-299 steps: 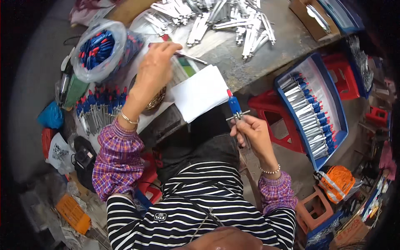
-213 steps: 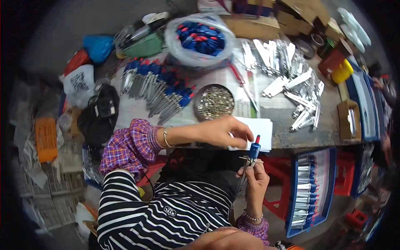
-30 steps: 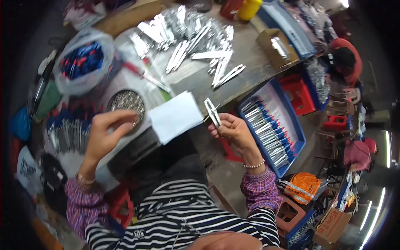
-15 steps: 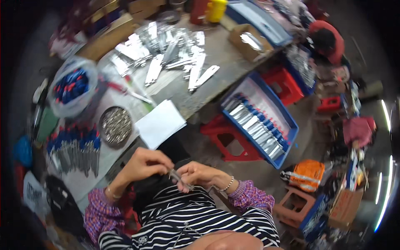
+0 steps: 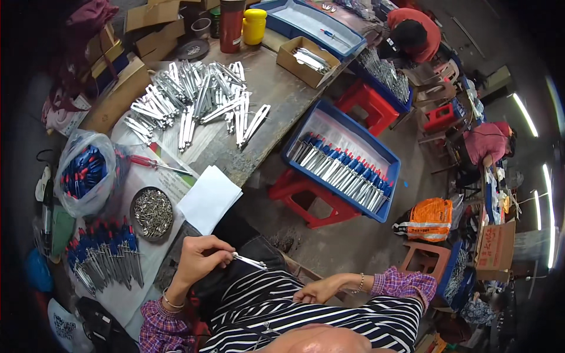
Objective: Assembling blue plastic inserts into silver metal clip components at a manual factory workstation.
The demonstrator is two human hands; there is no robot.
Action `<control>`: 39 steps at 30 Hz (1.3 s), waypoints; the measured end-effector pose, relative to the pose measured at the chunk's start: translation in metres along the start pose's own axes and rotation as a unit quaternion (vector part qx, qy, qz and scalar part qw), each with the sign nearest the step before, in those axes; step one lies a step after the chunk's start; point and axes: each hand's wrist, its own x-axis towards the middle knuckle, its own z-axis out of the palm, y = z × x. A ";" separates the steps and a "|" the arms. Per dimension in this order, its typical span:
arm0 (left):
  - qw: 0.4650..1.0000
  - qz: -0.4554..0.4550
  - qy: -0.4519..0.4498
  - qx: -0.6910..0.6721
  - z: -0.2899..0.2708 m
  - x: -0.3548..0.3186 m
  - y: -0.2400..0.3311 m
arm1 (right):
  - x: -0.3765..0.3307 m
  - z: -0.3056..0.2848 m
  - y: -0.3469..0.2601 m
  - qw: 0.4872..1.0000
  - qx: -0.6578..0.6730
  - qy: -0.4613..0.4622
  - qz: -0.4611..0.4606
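My left hand (image 5: 201, 257) is over my lap. Between its thumb and forefinger it pinches one end of a slim silver metal compass leg piece (image 5: 252, 261), whose other end points right. My right hand (image 5: 318, 290) rests apart from it, against the striped shirt, with curled fingers; whatever they hold, if anything, is hidden. Nearest to my left hand on the table lie white paper sheets (image 5: 210, 200) and a round dish of small silver metal parts (image 5: 166, 222). Beside the dish is a row of blue-topped, red-tipped compasses (image 5: 109, 253).
Loose silver legs (image 5: 203, 88) are heaped on the table, near a red-handled screwdriver (image 5: 158, 165) and a plastic bag of blue parts (image 5: 88, 170). A blue tray of compasses (image 5: 347, 170) sits on a red stool (image 5: 309, 203). Two people (image 5: 415, 35) sit at the right.
My hands were together on the metal piece; now they are apart. The right hand has moved right and down to the shirt, while the left keeps the piece. The view has shifted too.
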 end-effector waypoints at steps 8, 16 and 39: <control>0.999 0.014 -0.013 0.041 -0.004 -0.005 -0.001 | 0.028 -0.010 0.019 0.967 -0.220 0.096 -0.089; 0.998 0.016 0.005 0.066 -0.016 -0.009 0.006 | 0.071 -0.020 -0.046 0.859 -0.490 0.077 -0.123; 0.986 0.053 0.067 0.142 -0.039 -0.011 0.025 | 0.296 0.039 -0.019 0.920 0.015 -0.377 -0.106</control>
